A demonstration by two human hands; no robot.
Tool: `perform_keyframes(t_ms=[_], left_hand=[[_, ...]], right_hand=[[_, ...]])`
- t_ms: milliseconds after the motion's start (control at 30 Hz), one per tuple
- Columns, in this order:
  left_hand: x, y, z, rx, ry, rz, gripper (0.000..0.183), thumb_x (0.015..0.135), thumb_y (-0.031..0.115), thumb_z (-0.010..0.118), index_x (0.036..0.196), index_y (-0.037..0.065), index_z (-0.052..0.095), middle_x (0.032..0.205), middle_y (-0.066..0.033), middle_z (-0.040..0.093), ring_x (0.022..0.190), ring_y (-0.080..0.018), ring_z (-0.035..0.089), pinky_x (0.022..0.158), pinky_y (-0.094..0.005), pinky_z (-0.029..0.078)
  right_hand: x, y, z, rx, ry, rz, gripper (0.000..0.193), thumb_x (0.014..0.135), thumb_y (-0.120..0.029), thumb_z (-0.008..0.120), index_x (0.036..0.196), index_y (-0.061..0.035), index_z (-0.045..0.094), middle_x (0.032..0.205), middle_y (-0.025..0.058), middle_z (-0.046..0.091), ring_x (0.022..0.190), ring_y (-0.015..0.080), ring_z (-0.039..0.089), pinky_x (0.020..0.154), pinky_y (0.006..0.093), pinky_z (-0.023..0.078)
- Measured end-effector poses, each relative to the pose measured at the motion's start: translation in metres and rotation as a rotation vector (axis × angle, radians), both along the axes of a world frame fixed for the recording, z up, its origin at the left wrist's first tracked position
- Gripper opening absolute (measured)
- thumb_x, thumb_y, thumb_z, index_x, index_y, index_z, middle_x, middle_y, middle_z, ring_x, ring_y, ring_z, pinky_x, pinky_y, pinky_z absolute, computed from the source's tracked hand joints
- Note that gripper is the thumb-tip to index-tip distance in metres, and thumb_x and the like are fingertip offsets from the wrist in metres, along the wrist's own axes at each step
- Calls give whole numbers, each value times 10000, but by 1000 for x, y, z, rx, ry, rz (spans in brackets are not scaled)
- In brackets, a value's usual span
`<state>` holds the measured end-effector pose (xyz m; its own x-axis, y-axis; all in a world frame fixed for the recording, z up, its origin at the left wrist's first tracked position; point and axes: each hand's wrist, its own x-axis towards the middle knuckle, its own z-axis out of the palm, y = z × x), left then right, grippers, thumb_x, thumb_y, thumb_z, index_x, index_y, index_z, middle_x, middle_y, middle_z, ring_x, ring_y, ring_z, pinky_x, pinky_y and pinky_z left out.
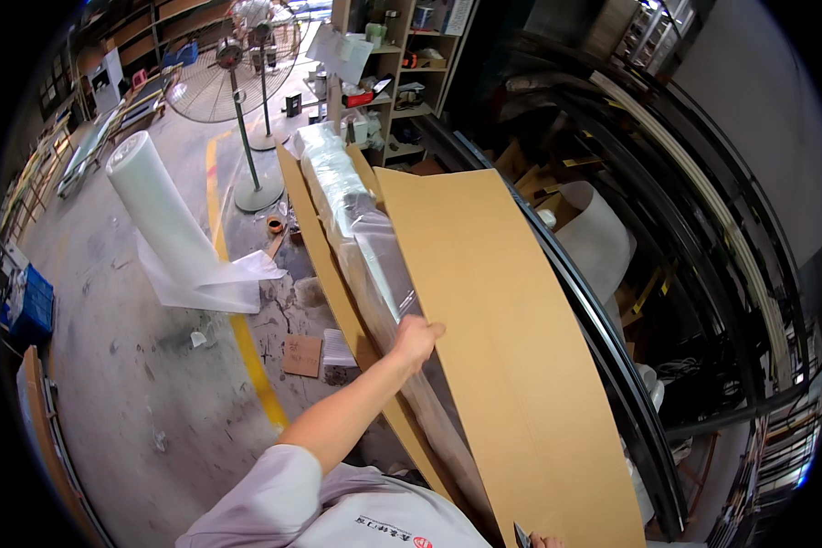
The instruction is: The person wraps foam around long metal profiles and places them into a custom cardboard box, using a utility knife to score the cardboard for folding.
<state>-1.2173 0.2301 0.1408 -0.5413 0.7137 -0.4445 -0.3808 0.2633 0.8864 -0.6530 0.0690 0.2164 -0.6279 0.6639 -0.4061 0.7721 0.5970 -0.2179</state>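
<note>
A long sheet of brown cardboard (511, 338) stretches down the middle, folded up along the right side of a long bundle (374, 247) in clear plastic wrap. My left hand (417, 342) is closed on the sheet's left edge, about halfway along. Another cardboard strip (333, 274) runs along the bundle's left side. At the lower edge, only part of my right hand (546, 542) shows, low on the sheet. It holds a slim dark and silver tool (521, 535), mostly cut off, whose kind I cannot make out.
Left of the bundle, a big roll of white foam wrap (160, 201) stands on the floor with its end trailing. Behind it are pedestal fans (256, 196). Shelves (402, 78) stand beyond the bundle's far end. Long dark profiles (603, 356) and racks flank the right side.
</note>
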Motion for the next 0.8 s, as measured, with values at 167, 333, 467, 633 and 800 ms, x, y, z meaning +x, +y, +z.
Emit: perform_keyframes(t_ms=[167,333,467,633,800], left_hand=[[-6,-93,-31,-87,-332,30,187,936,131,678,811,-8,676,718,-49,602,558,-133,522,464,-301,381],[1,-93,-26,-52,-341,20,214,947,148,693,813,-19,675,707,-60,611,556,-142,537,468,-302,433],[10,-97,-25,-76,-348,18,222,959,166,698,859,-32,689,717,-80,628,553,-156,549,464,-312,438],[28,-107,-18,-170,-334,-55,248,951,218,730,879,-17,698,702,-114,619,549,-178,554,481,-323,450],[40,-122,-30,-263,-498,-125,278,925,205,746,885,-46,633,723,-142,606,559,-235,585,508,-350,488]], right_hand=[[-11,4,33,95,-90,-42,863,701,-150,789,1486,-13,457,1119,240,597,1010,424,559,892,523,494],[-10,33,40,-73,45,-25,859,695,-114,776,1487,-10,460,1115,241,616,923,422,582,813,526,510],[-29,66,24,-177,204,7,872,729,-107,762,1523,10,421,1174,251,622,967,403,602,817,501,519],[-176,135,21,-528,678,-150,746,831,-79,696,1517,49,431,1263,288,611,1130,445,592,985,492,500],[-397,211,-25,-1030,773,-42,820,974,-113,553,1677,-98,131,949,6,496,837,108,477,775,261,436]])
